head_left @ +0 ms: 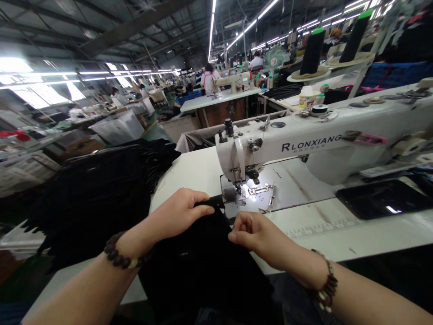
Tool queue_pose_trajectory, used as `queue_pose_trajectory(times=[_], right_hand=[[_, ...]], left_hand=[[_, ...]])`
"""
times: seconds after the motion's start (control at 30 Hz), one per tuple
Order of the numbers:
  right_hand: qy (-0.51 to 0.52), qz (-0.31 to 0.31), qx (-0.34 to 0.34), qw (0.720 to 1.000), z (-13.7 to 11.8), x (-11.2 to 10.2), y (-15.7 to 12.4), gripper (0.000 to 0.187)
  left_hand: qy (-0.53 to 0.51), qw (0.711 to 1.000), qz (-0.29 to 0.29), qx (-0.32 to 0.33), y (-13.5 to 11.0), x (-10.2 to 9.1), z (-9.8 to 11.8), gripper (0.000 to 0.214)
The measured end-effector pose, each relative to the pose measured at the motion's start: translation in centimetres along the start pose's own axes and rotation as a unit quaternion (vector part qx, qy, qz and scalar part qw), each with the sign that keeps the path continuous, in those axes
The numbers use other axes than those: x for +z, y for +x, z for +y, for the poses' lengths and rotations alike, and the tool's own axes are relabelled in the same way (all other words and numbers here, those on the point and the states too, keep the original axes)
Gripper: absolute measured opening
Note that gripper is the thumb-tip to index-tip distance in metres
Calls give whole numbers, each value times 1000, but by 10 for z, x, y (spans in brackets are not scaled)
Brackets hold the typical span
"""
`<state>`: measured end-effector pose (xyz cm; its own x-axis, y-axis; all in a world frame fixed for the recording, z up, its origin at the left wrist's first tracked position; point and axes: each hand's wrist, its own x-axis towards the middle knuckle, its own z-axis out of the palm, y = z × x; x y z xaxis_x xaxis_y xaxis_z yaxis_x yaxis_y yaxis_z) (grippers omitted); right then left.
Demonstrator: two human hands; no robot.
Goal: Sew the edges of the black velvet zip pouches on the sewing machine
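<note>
A piece of black cloth hangs over the table's front edge toward my lap. My left hand pinches its top edge between thumb and fingers, where a narrow folded band reaches toward the presser foot of a white sewing machine. My right hand is curled at the cloth's right edge, thumb and fingertips closed there; its grip is partly hidden. Around the needle area lies a shiny metal plate with a small hinged guide.
A tall stack of black cloth pieces stands left of the machine table. A black phone lies on the right. Black thread cones stand behind the machine. Farther back are another sewing machine and people at work.
</note>
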<state>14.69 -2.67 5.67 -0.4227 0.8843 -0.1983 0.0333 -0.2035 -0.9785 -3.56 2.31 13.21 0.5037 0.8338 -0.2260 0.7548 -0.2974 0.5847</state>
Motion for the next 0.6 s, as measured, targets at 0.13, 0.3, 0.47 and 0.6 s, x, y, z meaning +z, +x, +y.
queue_pose_trajectory(times=[0.13, 0.3, 0.47, 0.6], right_hand=[[-48, 49, -74, 995, 17, 6, 3, 20], [-263, 22, -148, 953, 34, -20, 5, 23], [-472, -136, -260, 831, 25, -53, 12, 40], [-619, -184, -367, 670, 20, -65, 27, 28]], left_hand=[[23, 998, -54, 14, 22, 3, -10, 20], [-19, 995, -97, 18, 60, 32, -39, 21], [-47, 992, -114, 20, 82, 52, -54, 23], [-59, 991, -119, 10, 90, 59, -60, 21]])
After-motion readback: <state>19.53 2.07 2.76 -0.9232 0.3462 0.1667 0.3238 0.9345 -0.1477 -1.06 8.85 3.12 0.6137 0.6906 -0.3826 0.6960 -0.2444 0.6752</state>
